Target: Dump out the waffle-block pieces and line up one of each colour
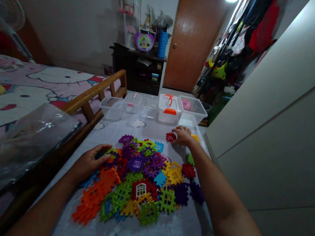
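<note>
A pile of colourful notched plastic building blocks (137,164) covers the middle of the cloth-covered table. At the pile's left side, my left hand (92,163) curls its thumb and fingers around a purple and yellow building block (113,157). My right hand (182,135) is beyond the pile to the right, fingers bent and closed on the edge of a red building block (170,137). Part of a yellow block (195,137) shows just behind that hand. Some blocks on the right are hidden under my right forearm.
Across the table's far end stand an open clear bin (112,108), a lidded box with orange latches (169,110) and another clear bin (192,112). A wooden bed rail (97,91) borders the left, a white cabinet (284,110) the right.
</note>
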### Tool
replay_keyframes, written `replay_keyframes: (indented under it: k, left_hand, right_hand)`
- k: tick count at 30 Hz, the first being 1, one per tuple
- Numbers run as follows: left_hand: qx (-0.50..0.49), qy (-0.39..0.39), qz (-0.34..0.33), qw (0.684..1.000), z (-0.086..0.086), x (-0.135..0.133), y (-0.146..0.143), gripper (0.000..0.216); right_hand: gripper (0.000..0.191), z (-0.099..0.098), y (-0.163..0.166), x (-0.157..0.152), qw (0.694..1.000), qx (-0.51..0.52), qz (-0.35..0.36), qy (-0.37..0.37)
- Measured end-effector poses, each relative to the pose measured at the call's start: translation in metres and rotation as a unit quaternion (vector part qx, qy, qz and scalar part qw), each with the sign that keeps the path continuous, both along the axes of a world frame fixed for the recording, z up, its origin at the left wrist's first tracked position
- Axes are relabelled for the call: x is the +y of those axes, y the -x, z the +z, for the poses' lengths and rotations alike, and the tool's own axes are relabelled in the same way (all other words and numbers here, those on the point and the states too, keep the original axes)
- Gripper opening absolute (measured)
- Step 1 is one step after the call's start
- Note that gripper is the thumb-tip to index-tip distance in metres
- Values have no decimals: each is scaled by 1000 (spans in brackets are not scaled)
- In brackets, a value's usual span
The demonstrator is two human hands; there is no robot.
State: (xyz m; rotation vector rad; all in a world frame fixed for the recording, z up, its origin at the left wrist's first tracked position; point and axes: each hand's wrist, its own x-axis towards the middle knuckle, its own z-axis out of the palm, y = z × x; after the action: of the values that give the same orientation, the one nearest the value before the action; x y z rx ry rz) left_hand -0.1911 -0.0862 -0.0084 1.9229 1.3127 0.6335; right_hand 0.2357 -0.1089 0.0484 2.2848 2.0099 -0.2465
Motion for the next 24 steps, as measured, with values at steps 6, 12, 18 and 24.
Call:
replay_keyframes:
  k: [6,12,18,24]
  left_hand:
    - [-7,10,-1,1000,-1,0,0,66]
    - [-13,11,3,1000,6,-3,-3,65]
    - [-16,9,-3,1000,5,-2,-2,66]
    - [-21,13,-5,1000,6,-4,-5,65]
  right_hand:
    - [51,-3,5,5,1000,-3,2,-4]
    - [59,1,6,3,1000,-6,-9,3]
    - [57,10,41,-18,996,55,43,-63]
    - [40,7,80,-48,967,215,131,-36]
